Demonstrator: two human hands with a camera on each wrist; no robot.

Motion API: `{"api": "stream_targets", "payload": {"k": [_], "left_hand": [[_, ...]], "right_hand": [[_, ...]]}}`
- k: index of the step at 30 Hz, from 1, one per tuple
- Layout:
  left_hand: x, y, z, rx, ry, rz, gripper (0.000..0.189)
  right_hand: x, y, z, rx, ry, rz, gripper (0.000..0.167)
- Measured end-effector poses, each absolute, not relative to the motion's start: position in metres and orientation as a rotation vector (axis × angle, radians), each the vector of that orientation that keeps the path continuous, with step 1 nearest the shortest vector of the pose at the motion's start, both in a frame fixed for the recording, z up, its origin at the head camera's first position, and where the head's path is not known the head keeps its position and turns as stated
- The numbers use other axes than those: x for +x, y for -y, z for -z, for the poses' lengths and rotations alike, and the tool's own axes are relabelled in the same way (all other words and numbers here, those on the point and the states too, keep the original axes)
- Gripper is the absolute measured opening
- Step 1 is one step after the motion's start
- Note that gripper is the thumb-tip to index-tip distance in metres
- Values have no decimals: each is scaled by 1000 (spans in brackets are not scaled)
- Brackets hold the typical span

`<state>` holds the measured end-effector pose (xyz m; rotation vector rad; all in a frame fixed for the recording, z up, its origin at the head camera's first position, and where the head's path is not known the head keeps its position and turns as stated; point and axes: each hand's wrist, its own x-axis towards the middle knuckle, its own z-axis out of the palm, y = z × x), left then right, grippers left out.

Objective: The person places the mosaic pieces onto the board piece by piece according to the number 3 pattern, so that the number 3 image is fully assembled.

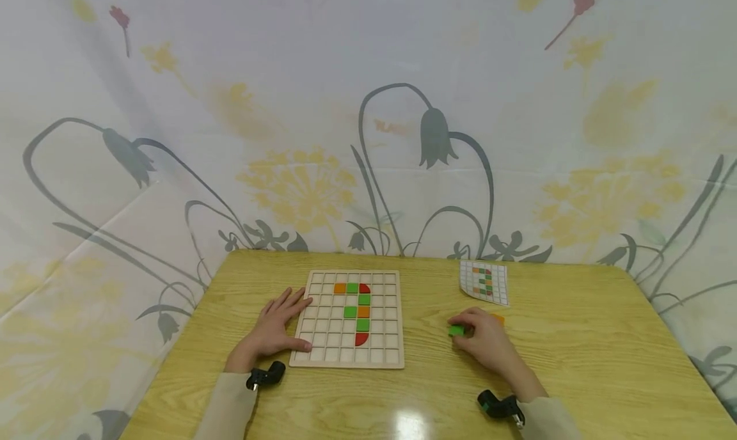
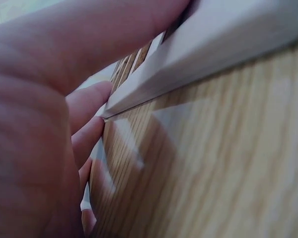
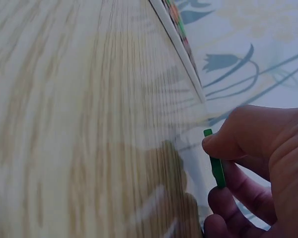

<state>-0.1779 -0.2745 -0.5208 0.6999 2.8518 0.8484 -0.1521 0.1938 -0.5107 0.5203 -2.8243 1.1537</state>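
A square wooden grid board [image 1: 382, 350] lies left of the table's middle, with green, orange and red tiles set in several of its cells. My left hand [image 1: 273, 325] rests on the board's left edge, its fingers spread and fairly straight. In the left wrist view the thumb lies over the pale board rim [image 2: 188, 74]. My right hand [image 1: 486, 339] pinches a green tile [image 1: 456, 330] between thumb and fingers, right of the board. Seen from the right wrist, the green tile [image 3: 216, 166] shows edge-on. An orange piece [image 1: 498, 320] is partly hidden behind the right hand.
Beyond the right hand lies a paper card [image 1: 485, 282] printed with a grid of coloured cells, one corner curling. The wooden table [image 1: 345, 401] ends at the back against a flowered cloth [image 1: 403, 190]. A black wrist camera [image 1: 498, 407] sits on the right wrist.
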Motion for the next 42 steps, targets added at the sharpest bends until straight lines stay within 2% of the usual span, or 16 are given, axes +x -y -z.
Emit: {"api": "stream_targets", "payload": {"k": [42], "left_hand": [[-176, 274, 521, 689, -2855, -845, 101]], "right_hand": [[-164, -84, 507, 822, 2688, -1345, 18]]}}
